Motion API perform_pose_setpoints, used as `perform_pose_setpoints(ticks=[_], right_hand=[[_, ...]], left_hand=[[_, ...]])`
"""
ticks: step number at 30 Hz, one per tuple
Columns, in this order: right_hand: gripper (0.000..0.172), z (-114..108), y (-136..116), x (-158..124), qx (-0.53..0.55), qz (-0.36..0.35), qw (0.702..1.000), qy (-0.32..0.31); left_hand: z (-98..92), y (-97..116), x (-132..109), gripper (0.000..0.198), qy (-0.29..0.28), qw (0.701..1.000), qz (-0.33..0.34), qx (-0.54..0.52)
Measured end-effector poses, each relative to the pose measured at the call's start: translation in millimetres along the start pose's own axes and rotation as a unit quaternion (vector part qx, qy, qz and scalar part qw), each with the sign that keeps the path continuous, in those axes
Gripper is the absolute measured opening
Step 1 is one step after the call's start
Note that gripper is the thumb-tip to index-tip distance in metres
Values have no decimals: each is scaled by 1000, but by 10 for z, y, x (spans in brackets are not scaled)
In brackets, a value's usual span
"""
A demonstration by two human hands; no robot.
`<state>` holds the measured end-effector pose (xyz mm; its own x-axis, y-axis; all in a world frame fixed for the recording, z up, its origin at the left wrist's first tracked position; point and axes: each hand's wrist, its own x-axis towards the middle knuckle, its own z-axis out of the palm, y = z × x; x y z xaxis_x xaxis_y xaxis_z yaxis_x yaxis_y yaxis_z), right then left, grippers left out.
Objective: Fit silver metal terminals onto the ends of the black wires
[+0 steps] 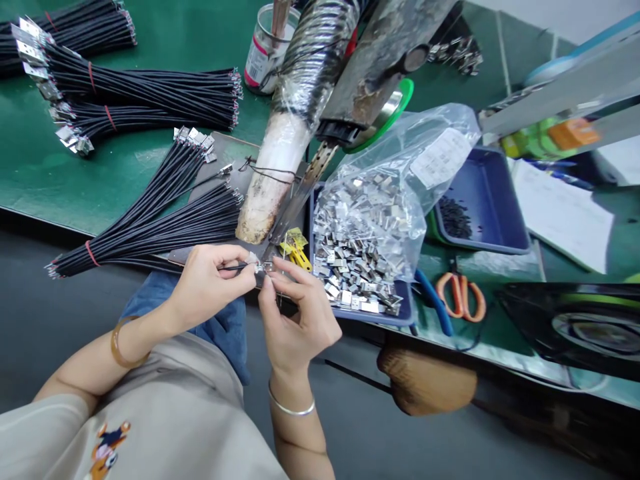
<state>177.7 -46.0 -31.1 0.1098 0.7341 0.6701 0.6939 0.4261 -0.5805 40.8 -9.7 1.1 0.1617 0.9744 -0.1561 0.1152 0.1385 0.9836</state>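
My left hand pinches the end of a thin black cable, with a small whitish tip showing between the fingertips. Close against it, my right hand has thumb and fingers closed on a small metal connector shell; its details are partly covered by the fingers. A thin strand hangs by the right fingers, too fine to identify. Just above both hands lies a bundle of black cables tied with a red band. To the right, metal connector shells fill a blue tray, partly under a clear plastic bag.
Over the hands hang a wrapped duct and a metal arm. A yellow cutter lies by the tray. Orange-handled scissors, blue-handled pliers, another blue tray and more cable bundles rest on the green table.
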Motion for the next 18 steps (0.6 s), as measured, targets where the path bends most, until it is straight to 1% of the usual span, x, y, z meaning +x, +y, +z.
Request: perform_pose_setpoints(ticks=[7, 11, 16, 17, 18], right_hand=[[18, -4, -37, 25, -7, -15, 1000, 9], [19, -28, -29, -11, -13, -21, 1000, -4], [22, -51, 14, -49, -34, -75, 997, -6], [22, -55, 18, -51, -28, -68, 997, -4], [21, -60, 18, -52, -15, -46, 999, -8]], left_hand=[[-9, 10, -29, 16, 18, 999, 30, 41], [-15, -19, -35, 16, -8, 999, 10, 39], [-33, -19, -33, 17, -31, 999, 19, 37], [-41, -13, -37, 16, -36, 999, 23, 32], [-52, -8, -43, 15, -41, 998, 27, 25]])
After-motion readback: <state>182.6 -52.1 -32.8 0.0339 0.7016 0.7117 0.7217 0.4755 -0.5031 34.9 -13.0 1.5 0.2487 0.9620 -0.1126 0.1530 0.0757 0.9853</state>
